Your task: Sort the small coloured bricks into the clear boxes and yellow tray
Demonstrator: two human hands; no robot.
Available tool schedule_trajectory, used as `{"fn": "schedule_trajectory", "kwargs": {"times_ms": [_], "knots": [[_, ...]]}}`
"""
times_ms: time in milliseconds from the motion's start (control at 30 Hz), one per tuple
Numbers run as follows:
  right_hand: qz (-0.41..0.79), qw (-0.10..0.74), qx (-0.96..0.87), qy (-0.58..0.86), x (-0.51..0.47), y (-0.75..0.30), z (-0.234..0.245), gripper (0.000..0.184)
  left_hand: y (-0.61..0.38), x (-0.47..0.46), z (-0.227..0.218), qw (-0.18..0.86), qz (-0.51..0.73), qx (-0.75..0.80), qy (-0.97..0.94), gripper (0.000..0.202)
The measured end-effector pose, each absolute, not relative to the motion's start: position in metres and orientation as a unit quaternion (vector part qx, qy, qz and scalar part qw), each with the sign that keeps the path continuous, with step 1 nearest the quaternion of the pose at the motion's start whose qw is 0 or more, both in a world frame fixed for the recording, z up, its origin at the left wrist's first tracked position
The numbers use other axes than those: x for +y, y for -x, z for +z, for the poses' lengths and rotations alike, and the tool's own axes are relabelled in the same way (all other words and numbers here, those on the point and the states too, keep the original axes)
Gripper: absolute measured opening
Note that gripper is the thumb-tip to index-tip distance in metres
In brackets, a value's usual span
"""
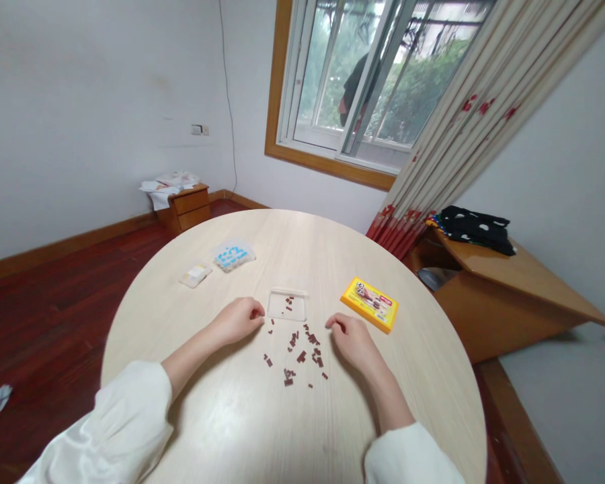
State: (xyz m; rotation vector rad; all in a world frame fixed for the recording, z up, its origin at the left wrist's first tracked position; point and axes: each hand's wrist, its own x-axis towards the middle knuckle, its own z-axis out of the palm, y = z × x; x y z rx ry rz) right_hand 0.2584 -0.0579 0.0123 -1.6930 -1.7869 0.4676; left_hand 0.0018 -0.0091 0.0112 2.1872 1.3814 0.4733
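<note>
My left hand (238, 320) rests on the table with its fingers curled, beside the left edge of a clear plastic tray (269, 306). What it holds, if anything, is too small to tell. A few small brown pieces lie inside the tray. In front of it, several brown building bricks (301, 357) are scattered on the table between my hands. To the right of them is my right hand (351, 337), fingers bent and drawn together; whether something tiny is in them I cannot make out. Beyond it lies a yellow box (370, 304) with a picture on top.
On the round table (232, 417), a clear container (233, 255) with light blue pieces stands at the back left, beside a small clear case (195, 273). A tilted wooden cabinet (514, 289) carries dark cloth (476, 228) at right. A person (355, 87) shows at the window.
</note>
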Motion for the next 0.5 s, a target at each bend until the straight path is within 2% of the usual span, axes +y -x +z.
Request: {"fn": "schedule_trajectory", "kwargs": {"times_ms": [100,333,500], "knots": [[0.201,0.272,-0.712,0.615,-0.063,-0.250,0.011,0.030,-0.010,-0.019,0.011,0.247,0.163,0.479,-0.826,0.023],[0.292,0.248,-0.752,0.537,-0.072,-0.233,0.018,0.033,-0.022,-0.032,0.016,0.285,0.144,0.408,-0.855,0.025],[0.346,0.230,-0.720,0.555,-0.072,-0.248,0.023,0.021,-0.016,-0.029,0.023,0.299,0.144,0.415,-0.847,0.022]]}}
